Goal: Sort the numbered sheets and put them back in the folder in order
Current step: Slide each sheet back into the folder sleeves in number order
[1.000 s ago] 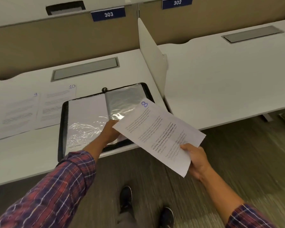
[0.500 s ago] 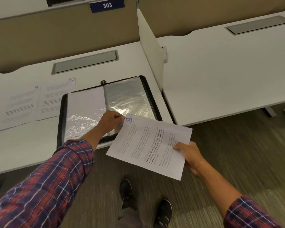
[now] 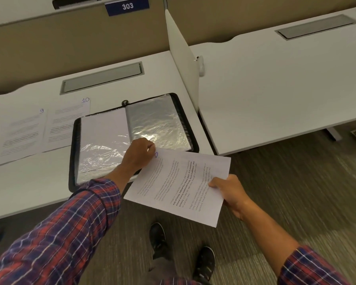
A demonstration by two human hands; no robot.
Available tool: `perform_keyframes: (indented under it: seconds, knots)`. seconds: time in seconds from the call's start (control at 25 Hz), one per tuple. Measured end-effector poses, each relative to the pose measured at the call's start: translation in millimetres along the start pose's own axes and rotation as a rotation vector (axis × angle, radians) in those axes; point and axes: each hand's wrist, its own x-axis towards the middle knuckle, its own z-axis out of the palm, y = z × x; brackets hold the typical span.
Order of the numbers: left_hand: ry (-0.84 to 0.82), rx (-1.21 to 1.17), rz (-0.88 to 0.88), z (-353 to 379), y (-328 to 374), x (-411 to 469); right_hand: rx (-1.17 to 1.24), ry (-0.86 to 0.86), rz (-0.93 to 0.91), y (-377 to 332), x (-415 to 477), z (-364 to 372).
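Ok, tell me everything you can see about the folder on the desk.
The folder is black-edged with a small knob atop its spine, lying open and flat on the left desk. Its crinkled clear sleeves shine; the left one holds white paper. The left hand pinches the right sleeve's lower edge.

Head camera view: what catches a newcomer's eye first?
A printed sheet, held by the right hand past the desk edge, its corner at the left hand. Behind it an open black folder with shiny sleeves lies on the desk, sheet 9 and sheet 10 to its left.
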Motion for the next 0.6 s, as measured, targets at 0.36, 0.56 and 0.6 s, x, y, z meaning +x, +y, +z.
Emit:
perform_keyframes:
  seconds: [0.36,0.56,0.6]
  knots:
    - [0.085,0.073,0.097,3,-2,5,0.077,0.066,-0.015,-5,-6,14]
    - [0.054,0.11,0.094,12,-1,-1,0.149,0.12,-0.01,6,-10,21]
    - [0.049,0.122,0.09,14,-1,-2,0.157,0.124,-0.02,8,-10,23]
